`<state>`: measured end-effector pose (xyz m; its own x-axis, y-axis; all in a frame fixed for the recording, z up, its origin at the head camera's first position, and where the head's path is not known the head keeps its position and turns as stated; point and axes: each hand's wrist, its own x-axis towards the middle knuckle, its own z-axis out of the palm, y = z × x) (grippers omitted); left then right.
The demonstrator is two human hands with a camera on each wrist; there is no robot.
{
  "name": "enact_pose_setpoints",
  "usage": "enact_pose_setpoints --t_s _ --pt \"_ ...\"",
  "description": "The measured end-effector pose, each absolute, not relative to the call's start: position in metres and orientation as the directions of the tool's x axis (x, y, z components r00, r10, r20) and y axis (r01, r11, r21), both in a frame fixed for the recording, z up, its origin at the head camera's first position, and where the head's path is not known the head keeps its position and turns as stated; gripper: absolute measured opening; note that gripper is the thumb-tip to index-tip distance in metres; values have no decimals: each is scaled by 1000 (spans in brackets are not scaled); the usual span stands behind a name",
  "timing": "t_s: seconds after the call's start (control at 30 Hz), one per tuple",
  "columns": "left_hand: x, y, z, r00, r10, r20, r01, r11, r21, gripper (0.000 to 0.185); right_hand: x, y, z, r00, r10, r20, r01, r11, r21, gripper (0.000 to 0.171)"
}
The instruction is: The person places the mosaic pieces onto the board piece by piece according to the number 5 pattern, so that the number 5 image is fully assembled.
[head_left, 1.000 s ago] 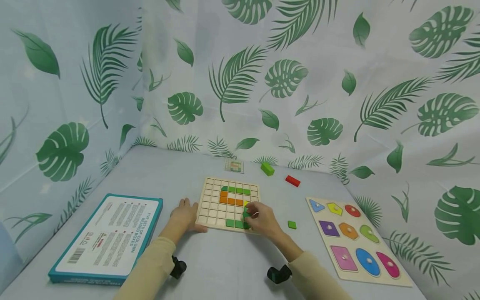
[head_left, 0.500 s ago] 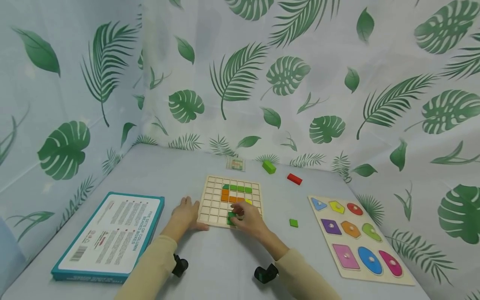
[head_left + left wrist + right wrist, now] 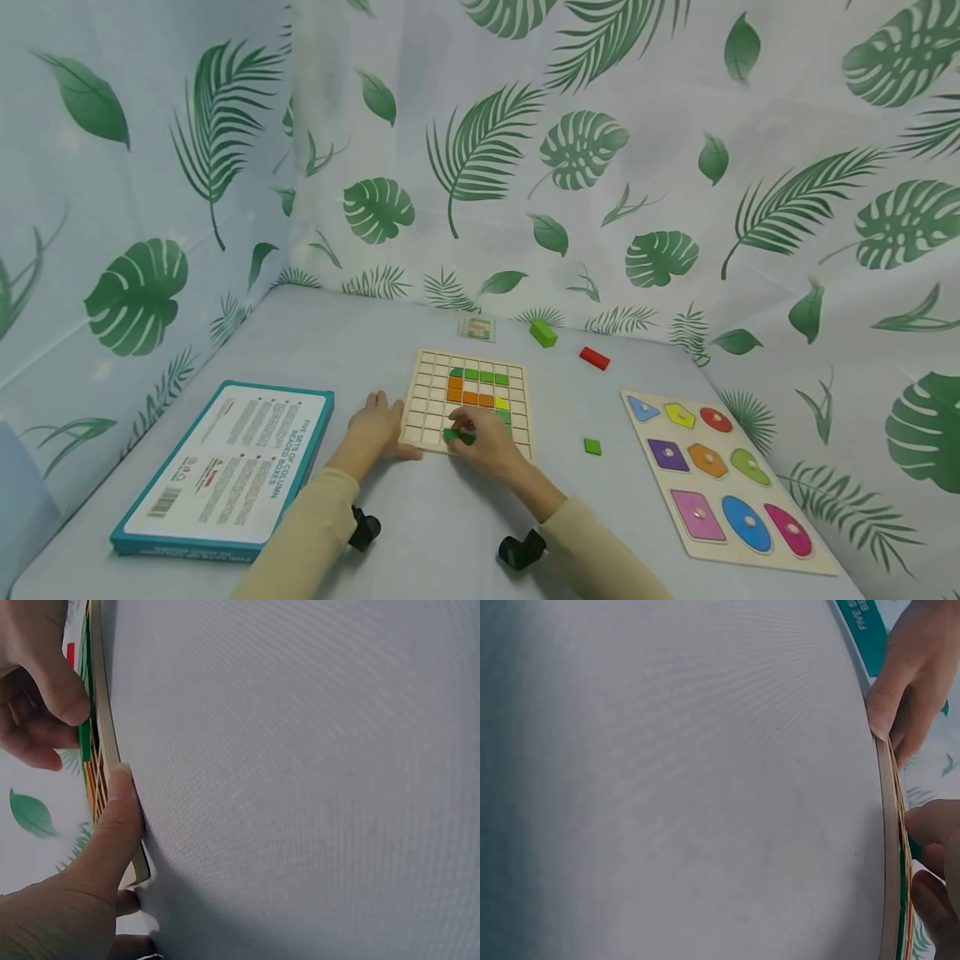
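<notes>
My left hand (image 3: 378, 427) grips the near left corner of a wooden grid board (image 3: 423, 392), its thumb (image 3: 112, 825) against the front edge. Over the board's front part is my right hand (image 3: 487, 442), pinching a dark green flat tile (image 3: 459, 436). In the left wrist view this green tile (image 3: 84, 742) sticks out below the right hand's thumb. Set in the grid are orange tiles (image 3: 454, 390), light green tiles (image 3: 486, 377), a yellow tile (image 3: 501, 402) and a dark green tile (image 3: 505, 417). My right hand hides part of the front rows.
A small pattern card (image 3: 477, 327), a light green block (image 3: 543, 333) and a red block (image 3: 595, 358) lie behind the board. To the right are a loose green square (image 3: 592, 447) and a shape puzzle (image 3: 712, 550). A teal-edged box (image 3: 225, 467) lies left.
My right hand has moved left along the board's front, from its right side toward the middle, and now pinches a dark green tile. My left hand keeps its place at the corner.
</notes>
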<state>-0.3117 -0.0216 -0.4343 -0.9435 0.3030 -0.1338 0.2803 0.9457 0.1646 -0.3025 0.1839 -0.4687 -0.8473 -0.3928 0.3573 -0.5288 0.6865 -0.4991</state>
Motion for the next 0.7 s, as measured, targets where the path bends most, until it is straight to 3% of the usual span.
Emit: enact_pose_setpoints --t_s 0.53,0.7 --pt "-313 -19 -433 -944 304 -131 281 945 170 94 -302 188 -467 -849 -406 337 -527 677 -514 33" --pt "-310 -21 -434 -942 315 -119 291 940 179 92 -300 195 -467 -870 -359 339 -491 695 -525 29"
